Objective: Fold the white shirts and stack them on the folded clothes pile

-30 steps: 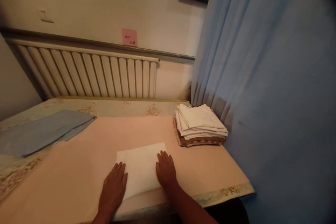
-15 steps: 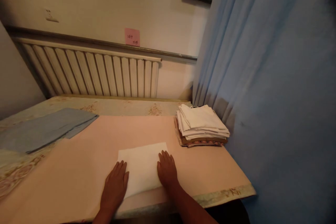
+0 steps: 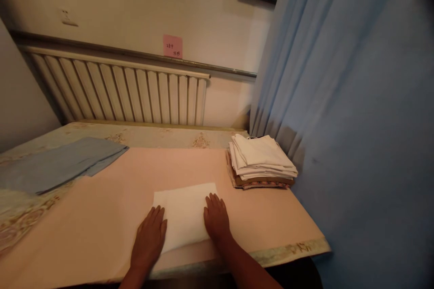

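A folded white cloth (image 3: 185, 216) lies flat on a pink sheet (image 3: 101, 216) near the front edge. On the cloth's left edge rests my left hand (image 3: 149, 237), flat with its fingers stretched out. My right hand (image 3: 217, 216) lies flat along the right edge, fingers extended, covering part of that side. Neither hand grips anything. Just beyond my right hand stands a stack of folded cloths (image 3: 262, 158), white ones on top and brown and patterned ones below.
Folded blue fabric (image 3: 68, 162) lies at the left on the floral bed cover (image 3: 162, 136). A blue curtain (image 3: 339, 126) hangs along the right side. Behind the bed are a radiator (image 3: 135, 95) and a wall with a pink note (image 3: 172, 46).
Both hands stay on the edges of the white cloth with hardly any movement. The whole view has shifted very slightly.
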Tool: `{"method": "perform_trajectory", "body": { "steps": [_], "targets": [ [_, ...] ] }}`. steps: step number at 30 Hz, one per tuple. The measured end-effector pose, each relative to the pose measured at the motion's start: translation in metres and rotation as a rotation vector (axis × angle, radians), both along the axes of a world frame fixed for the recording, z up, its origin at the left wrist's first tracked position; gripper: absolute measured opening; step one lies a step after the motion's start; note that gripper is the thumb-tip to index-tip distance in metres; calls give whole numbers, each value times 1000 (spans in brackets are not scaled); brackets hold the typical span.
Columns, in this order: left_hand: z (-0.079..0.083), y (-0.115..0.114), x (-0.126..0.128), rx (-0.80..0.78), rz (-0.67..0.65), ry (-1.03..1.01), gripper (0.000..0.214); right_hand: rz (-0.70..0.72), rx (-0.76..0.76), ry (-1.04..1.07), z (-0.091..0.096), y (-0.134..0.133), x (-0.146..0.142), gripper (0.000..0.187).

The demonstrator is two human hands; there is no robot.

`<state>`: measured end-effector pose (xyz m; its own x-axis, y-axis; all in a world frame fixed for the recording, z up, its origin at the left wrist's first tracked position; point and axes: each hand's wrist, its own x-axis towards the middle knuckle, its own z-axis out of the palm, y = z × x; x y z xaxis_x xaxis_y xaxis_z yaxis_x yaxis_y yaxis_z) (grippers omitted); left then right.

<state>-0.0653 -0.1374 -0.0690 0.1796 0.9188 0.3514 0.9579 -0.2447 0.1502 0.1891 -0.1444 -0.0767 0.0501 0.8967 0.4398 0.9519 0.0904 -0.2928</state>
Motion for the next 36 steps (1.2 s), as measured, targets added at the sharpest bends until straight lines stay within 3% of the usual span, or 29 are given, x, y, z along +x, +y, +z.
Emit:
{"method": "perform_trajectory", "body": {
  "steps": [23, 36],
  "targets": [
    [-8, 3, -3, 22, -22, -56, 52, -6, 0, -23, -2, 0, 1, 39],
    [-5, 3, -2, 24, -22, -47, 53, -9, 4, -18, -1, -1, 2, 39]
  ]
}}
